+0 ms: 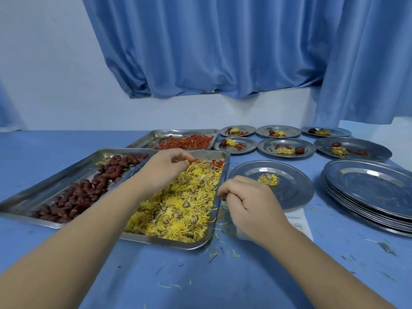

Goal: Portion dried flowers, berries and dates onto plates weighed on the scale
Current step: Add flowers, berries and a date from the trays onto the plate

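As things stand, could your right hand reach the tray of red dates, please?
Probably not easily: the right hand is by the metal plate, and the date tray lies past the flower tray, with the left arm stretched across that tray. It would have to cross over both.

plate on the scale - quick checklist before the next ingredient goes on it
1. plate on the scale seated flat on the white scale: ok.
2. portion complete: not ok, only a small pile of flowers on it.
3. scale reading: cannot tell, display hidden.
4. left hand at the berries in the flower tray's far end: ok; whether its fingers hold any, cannot tell.
5. right hand free: cannot tell, fingers curled beside the plate's rim.
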`<state>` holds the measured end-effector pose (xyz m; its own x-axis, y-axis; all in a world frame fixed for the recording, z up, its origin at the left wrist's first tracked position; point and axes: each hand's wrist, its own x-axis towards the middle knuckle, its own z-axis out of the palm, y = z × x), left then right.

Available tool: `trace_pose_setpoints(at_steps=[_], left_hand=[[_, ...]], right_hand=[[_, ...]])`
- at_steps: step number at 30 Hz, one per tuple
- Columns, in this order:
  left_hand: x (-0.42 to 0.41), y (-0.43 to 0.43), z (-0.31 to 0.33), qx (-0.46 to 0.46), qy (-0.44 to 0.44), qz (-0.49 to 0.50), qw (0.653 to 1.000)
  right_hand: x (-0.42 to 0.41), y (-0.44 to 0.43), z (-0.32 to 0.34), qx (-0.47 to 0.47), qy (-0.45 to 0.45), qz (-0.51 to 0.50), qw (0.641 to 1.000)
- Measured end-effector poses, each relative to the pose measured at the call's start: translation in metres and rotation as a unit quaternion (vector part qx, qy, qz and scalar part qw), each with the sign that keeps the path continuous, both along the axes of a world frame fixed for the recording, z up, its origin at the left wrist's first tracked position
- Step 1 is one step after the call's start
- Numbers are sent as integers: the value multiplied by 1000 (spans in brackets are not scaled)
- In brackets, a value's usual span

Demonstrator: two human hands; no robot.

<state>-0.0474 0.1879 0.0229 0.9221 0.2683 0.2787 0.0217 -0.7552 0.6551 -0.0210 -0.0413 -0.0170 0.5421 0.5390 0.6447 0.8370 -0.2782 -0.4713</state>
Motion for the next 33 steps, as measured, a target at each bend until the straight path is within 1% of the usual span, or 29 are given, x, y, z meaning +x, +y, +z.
trace_pose_setpoints(at_steps=[3,6,9,11,14,18,23,26,33], left_hand=[[-23,55,6,-13,-15,57,998],[-46,113,2,-9,-32,141,989],[-62,161,-12,12,7,207,978],[-64,182,-23,18,31,229,973],[-54,198,-33,44,65,225,971],[-29,204,-39,113,143,189,965],[1,204,-44,166,191,165,953],[10,206,-48,179,219,163,945],[13,207,-46,156,149,187,958]], right_hand=[[-3,28,-3,-4,-10,-20,1000],[-7,40,-12,-7,-26,-36,999],[-8,44,-20,-33,-44,-47,997],[-9,44,-23,-41,-49,-49,997],[-8,45,-25,-45,-56,-47,996],[-6,46,-27,-46,-62,-44,996],[0,45,-28,-42,-67,-46,996],[2,44,-29,-40,-70,-43,996],[4,43,-29,-29,-80,-41,996]])
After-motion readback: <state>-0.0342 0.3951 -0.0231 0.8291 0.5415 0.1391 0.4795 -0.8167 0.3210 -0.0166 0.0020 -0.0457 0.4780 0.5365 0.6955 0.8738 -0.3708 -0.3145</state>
